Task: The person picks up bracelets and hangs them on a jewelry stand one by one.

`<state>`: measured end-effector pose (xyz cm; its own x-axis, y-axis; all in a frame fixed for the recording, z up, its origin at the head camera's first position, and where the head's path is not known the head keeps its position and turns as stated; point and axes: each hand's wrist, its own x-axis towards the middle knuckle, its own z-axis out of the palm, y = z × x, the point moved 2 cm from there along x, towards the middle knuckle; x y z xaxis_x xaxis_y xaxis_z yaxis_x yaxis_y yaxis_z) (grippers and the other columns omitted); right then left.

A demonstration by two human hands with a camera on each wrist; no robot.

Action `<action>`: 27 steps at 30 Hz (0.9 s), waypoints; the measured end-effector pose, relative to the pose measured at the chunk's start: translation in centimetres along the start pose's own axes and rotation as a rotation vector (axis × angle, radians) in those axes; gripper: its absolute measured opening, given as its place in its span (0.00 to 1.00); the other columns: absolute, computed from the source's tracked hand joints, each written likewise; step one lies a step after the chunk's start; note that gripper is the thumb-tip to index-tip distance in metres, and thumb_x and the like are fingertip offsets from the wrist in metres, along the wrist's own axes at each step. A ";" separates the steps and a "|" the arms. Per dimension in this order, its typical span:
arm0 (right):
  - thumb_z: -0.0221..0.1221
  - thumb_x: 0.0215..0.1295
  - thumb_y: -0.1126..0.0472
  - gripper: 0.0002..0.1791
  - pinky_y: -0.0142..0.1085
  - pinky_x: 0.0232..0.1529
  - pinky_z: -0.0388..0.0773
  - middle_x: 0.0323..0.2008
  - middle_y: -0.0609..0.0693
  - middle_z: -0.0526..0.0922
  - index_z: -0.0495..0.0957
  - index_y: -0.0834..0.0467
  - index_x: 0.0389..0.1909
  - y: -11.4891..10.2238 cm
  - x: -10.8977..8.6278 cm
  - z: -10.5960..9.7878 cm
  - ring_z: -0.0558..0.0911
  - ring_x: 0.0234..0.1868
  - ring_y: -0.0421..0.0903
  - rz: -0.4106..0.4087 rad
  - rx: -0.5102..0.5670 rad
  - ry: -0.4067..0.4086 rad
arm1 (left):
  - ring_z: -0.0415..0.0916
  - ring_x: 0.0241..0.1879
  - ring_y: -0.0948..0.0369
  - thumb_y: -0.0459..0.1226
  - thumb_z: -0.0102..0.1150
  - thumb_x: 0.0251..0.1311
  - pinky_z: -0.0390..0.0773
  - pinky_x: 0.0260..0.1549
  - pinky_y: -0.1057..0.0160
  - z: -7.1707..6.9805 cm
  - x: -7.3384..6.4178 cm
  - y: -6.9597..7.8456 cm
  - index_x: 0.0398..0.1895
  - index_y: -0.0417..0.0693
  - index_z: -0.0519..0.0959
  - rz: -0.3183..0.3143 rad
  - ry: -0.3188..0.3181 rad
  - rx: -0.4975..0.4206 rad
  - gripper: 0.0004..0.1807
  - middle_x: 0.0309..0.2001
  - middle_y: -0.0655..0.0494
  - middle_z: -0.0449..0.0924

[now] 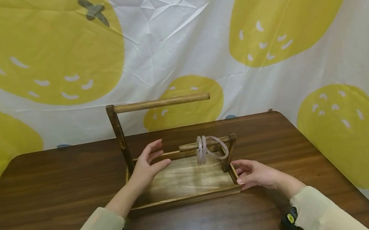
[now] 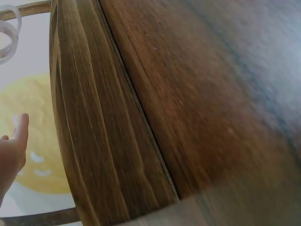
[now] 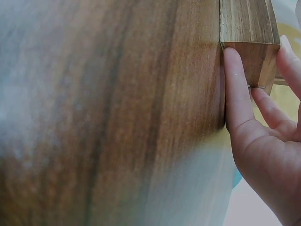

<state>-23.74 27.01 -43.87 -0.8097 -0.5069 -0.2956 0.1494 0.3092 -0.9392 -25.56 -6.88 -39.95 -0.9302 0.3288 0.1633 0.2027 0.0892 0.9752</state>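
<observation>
A wooden display stand [image 1: 183, 199] with a shallow tray base lies on the table. At its left rises a tall post with a long bar [image 1: 161, 103]; at its right, a short post carries a lower bar [image 1: 187, 147]. Several translucent rings [image 1: 201, 150], like bangles, hang on that lower bar. My left hand [image 1: 146, 170] is over the tray's left part, beside the tall post, fingers spread and holding nothing. My right hand [image 1: 259, 174] touches the tray's right end wall with mostly straight fingers, the thumb at the near corner. In the right wrist view, fingertips [image 3: 233, 54] rest against the wooden end.
The stand is on a dark brown wooden table [image 1: 56, 190] with rounded far corners. Behind hangs a white cloth [image 1: 176, 32] printed with large yellow fruit. Black wrist devices [image 1: 288, 220] sit below both sleeves.
</observation>
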 end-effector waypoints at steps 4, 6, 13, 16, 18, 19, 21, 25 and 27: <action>0.60 0.61 0.63 0.45 0.45 0.46 0.80 0.56 0.72 0.63 0.43 0.75 0.69 0.0 0.1 -0.1 0.77 0.43 0.44 -0.004 0.004 0.001 | 0.56 0.66 0.41 0.32 0.58 0.59 0.71 0.58 0.48 -0.2 -0.2 -0.2 0.69 0.42 0.56 0.002 0.012 0.009 0.35 0.69 0.42 0.54; 0.60 0.61 0.63 0.45 0.45 0.46 0.80 0.56 0.72 0.63 0.43 0.75 0.68 0.0 0.1 -0.1 0.77 0.43 0.44 -0.006 0.005 0.000 | 0.58 0.66 0.42 0.30 0.58 0.58 0.71 0.57 0.49 -0.3 -0.2 -0.3 0.68 0.42 0.57 0.007 0.022 0.012 0.35 0.68 0.42 0.55; 0.60 0.62 0.63 0.45 0.45 0.46 0.80 0.57 0.74 0.62 0.42 0.75 0.69 0.1 0.1 -0.4 0.77 0.44 0.44 -0.002 -0.001 -0.002 | 0.58 0.65 0.40 0.29 0.58 0.57 0.72 0.57 0.50 -0.6 -0.6 -0.4 0.68 0.39 0.58 0.024 0.031 0.013 0.35 0.67 0.40 0.56; 0.59 0.62 0.65 0.44 0.46 0.46 0.80 0.57 0.74 0.62 0.42 0.75 0.69 0.1 0.2 -0.4 0.77 0.44 0.44 -0.003 0.002 -0.002 | 0.58 0.65 0.40 0.29 0.58 0.57 0.72 0.57 0.49 -0.8 -0.8 -0.5 0.67 0.39 0.58 0.025 0.035 0.006 0.34 0.67 0.40 0.56; 0.58 0.62 0.66 0.43 0.46 0.46 0.80 0.57 0.74 0.62 0.42 0.75 0.69 0.0 0.3 -0.5 0.77 0.44 0.45 -0.006 0.003 -0.002 | 0.58 0.65 0.40 0.29 0.58 0.58 0.72 0.57 0.50 -1.0 -1.0 -0.6 0.67 0.40 0.58 0.021 0.034 0.001 0.34 0.67 0.41 0.56; 0.58 0.63 0.66 0.43 0.46 0.46 0.80 0.57 0.74 0.62 0.42 0.74 0.69 0.0 0.3 -0.5 0.77 0.44 0.45 -0.008 0.003 -0.003 | 0.58 0.65 0.40 0.29 0.58 0.58 0.73 0.56 0.51 -1.1 -1.1 -0.6 0.67 0.40 0.58 0.021 0.035 -0.001 0.34 0.67 0.41 0.56; 0.58 0.62 0.65 0.43 0.46 0.46 0.80 0.57 0.74 0.62 0.42 0.75 0.69 0.1 0.3 -0.5 0.77 0.44 0.45 -0.009 0.004 -0.002 | 0.58 0.65 0.40 0.30 0.58 0.58 0.74 0.55 0.53 -1.3 -1.3 -0.6 0.68 0.40 0.58 0.017 0.035 0.004 0.34 0.67 0.41 0.56; 0.60 0.61 0.63 0.45 0.45 0.46 0.80 0.56 0.73 0.63 0.43 0.75 0.68 0.6 0.3 -0.8 0.78 0.43 0.44 -0.012 0.001 0.008 | 0.58 0.65 0.39 0.29 0.57 0.58 0.74 0.53 0.62 -1.7 -1.7 -0.6 0.67 0.39 0.58 0.021 0.045 0.020 0.34 0.67 0.40 0.57; 0.61 0.61 0.62 0.45 0.44 0.46 0.80 0.56 0.73 0.63 0.43 0.75 0.68 0.8 0.3 -0.9 0.78 0.43 0.44 -0.017 -0.001 0.014 | 0.58 0.65 0.39 0.29 0.57 0.58 0.74 0.51 0.67 -1.9 -2.0 -0.7 0.67 0.38 0.58 0.022 0.050 0.031 0.33 0.67 0.39 0.57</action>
<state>-24.34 27.84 -44.51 -0.8202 -0.5005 -0.2772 0.1352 0.3013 -0.9439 -24.43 -9.36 -40.64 -0.9393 0.2841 0.1923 0.2316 0.1116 0.9664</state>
